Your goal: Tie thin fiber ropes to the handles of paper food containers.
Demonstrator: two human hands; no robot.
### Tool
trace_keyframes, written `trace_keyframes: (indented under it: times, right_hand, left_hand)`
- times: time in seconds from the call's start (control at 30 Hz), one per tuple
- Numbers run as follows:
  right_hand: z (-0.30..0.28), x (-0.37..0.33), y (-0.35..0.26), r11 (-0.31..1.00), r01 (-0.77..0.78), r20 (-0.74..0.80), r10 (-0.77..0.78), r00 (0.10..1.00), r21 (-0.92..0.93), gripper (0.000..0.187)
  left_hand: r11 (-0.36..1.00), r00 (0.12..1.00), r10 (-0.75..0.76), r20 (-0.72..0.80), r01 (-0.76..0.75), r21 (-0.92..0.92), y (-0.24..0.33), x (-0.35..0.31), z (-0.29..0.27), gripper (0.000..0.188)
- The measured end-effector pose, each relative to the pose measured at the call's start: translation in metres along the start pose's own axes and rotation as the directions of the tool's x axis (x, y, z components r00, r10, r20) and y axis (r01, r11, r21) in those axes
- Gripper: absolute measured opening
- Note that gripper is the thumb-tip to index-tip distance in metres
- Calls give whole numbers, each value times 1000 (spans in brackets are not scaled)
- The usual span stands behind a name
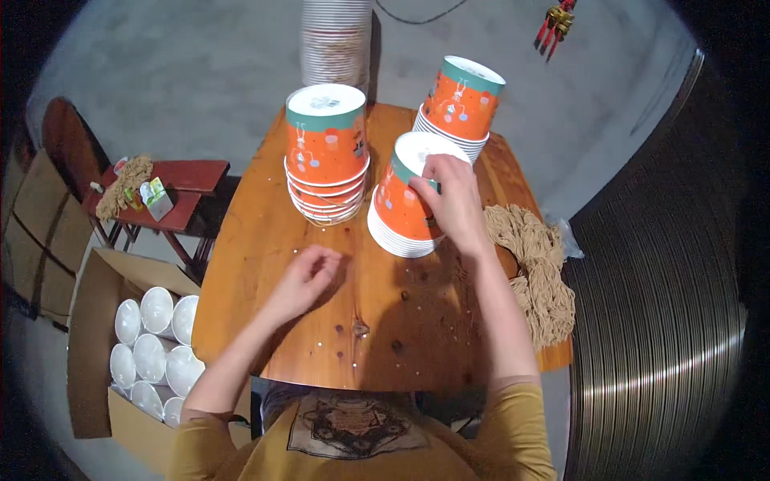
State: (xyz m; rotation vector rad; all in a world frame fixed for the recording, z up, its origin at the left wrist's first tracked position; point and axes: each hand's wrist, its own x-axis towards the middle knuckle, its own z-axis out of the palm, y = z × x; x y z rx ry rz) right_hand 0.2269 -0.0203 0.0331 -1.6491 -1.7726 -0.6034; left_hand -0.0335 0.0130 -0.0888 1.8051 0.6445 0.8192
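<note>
On the wooden table, upside-down paper buckets, orange with a green band and white base, stand in nested stacks. My right hand [451,198] is at the top of the middle stack [399,210], its curled fingers on the bucket's base edge and its thumb against the side. That stack leans a little. My left hand [309,276] is low over the table in front of the left stack [326,152], fingers curled together; whether anything small is between them is hidden. A thin cord loop hangs around the lower rims of the left stack. A third stack [461,100] stands behind, at the right.
Tan cord hanks [541,280] lie on the table's right edge [561,357]. Behind the table rises a tall column of white nested buckets [337,40]. A cardboard box [88,345] of white buckets is at the left, near a red bench [188,176]. A ribbed metal shutter [650,321] borders the right.
</note>
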Motion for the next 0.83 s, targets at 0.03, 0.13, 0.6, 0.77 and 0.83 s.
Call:
trace_keyframes:
  times: [0.03, 0.13, 0.6, 0.77, 0.83]
  right_hand:
    - [4, 0, 3, 994, -6, 25, 3, 1000, 111, 22]
    - [7, 6, -4, 963, -13, 40, 2, 999, 271, 20]
    - [-15, 27, 6, 950, 133, -118, -103, 988, 284, 20]
    - [-62, 51, 15, 921, 201, -299, -98, 949, 334, 19]
    - [-87, 43, 20, 822, 72, -293, 119, 949, 564, 20]
  left_hand:
    - [999, 1000, -9, 21, 10, -37, -3, 9, 15, 30]
    - [962, 980, 194, 37, -197, 189, -18, 36, 54, 60]
    - [950, 982, 185, -33, -170, 262, -23, 43, 93, 75]
    - [927, 966, 252, -60, -223, 302, -20, 48, 86, 71]
    - [916, 968, 231, -102, -181, 358, -9, 48, 84, 73]
